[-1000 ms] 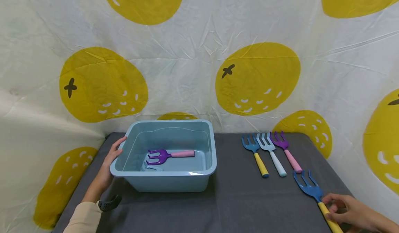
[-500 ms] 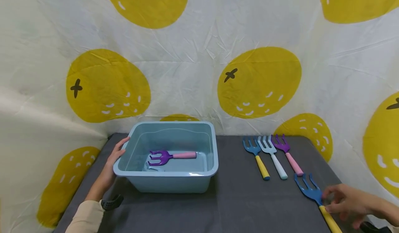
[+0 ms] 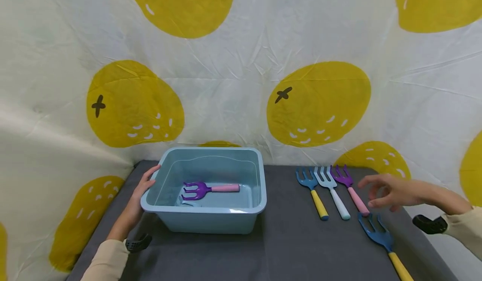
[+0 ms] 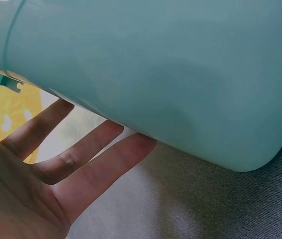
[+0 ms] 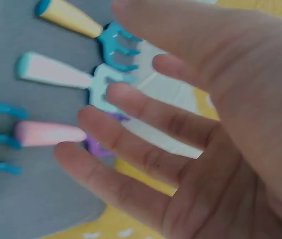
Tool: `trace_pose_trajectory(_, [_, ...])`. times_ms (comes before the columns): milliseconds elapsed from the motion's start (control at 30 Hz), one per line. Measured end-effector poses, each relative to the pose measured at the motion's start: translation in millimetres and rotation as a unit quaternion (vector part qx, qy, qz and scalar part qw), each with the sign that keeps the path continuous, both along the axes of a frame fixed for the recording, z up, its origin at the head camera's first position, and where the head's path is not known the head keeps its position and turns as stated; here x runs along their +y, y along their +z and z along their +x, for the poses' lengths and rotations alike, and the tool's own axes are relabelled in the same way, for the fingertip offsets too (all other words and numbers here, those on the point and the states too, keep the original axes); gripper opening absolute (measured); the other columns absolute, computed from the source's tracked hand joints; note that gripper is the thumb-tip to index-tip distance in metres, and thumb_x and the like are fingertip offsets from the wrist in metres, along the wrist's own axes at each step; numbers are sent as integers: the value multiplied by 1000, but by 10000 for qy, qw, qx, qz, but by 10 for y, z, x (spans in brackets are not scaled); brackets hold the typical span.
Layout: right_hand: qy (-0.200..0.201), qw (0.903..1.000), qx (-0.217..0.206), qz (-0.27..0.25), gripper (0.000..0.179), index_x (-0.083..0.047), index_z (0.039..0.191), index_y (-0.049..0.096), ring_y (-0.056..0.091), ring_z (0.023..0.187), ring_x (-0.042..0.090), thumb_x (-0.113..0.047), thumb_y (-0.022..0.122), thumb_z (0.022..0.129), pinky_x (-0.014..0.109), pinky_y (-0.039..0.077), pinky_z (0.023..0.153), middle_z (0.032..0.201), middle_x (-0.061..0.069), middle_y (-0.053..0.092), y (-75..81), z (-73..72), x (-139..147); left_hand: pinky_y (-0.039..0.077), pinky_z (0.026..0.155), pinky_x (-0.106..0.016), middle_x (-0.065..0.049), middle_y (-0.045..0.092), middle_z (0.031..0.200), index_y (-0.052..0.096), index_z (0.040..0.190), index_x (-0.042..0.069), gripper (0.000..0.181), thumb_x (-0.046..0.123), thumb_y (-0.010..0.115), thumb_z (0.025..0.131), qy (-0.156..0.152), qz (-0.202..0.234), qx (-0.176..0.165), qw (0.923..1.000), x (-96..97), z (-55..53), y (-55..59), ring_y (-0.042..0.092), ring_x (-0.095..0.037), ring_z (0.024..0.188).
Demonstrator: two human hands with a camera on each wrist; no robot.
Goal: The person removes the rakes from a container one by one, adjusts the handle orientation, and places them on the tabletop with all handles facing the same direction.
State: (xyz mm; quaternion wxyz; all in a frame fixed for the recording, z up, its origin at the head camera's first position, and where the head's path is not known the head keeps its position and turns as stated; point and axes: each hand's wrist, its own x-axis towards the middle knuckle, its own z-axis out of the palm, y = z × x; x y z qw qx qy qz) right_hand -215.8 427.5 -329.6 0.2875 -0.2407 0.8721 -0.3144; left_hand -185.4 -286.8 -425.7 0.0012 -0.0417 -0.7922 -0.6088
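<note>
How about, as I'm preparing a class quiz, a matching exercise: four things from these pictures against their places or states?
1. left hand
2. right hand
3. tub
4. white fork

A. contains a purple fork with a pink handle
B. grips nothing, near the forks
C. lies between a blue fork and another purple fork
D. touches the tub's side

Pairs: 1-D, 2-B, 3-A, 4-C

Place: a sheeted-off nook around my table [image 3: 293,251]; home or studio, I cannot tell.
Printed sheet [image 3: 226,101]: pale, creased, with big yellow fruit shapes, hanging beyond the far edge and along both sides.
Table: dark grey, cloth-like up to its far corners.
</note>
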Motion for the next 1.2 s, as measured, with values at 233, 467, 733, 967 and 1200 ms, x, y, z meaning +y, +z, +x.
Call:
trace_pose_trajectory(233, [647,9902,1219,-193,53,4,139,48,70,84,15,-12,73,96,32,59,66,117,18,63,251,-286,-404,25,111,-71,-11,9,169,19,164,29,58,45,29,110,-9,69,-15,10000,10,11,-22,24,-44,141])
trace_pose_trajectory(467, [613,9904,1236,42,68,-9,151,43,70,107,32,-23,77,94,31,59,80,132,21,60,563,-534,-929,24,111,-72,-11,10,169,20,163,31,57,47,30,109,39,-14,-38,10000,7,20,-14,24,-43,141])
trace_pose_trajectory(733, [1012,9805,1659,286,71,-12,153,44,67,114,35,-29,78,93,50,55,95,137,19,59,798,-764,-1542,26,111,-71,-11,13,168,21,163,31,58,47,31,109,38,-46,-23,10000,10,1,-1,26,-42,141])
trace_pose_trajectory(967, [1268,9770,1663,417,70,-16,153,44,66,115,35,-27,78,93,50,55,95,139,17,59,890,-905,-2068,26,111,-70,-11,11,169,21,163,31,57,46,30,109,51,-64,4,10000,6,-14,2,25,-42,141])
trace_pose_trajectory(1200, [1503,9796,1246,476,72,-24,155,42,64,119,35,-23,79,93,42,57,91,144,15,55,911,-1032,-2595,22,112,-72,-11,9,170,21,163,31,58,47,32,109,107,-3,-28,9999,21,-16,-14,22,-43,143])
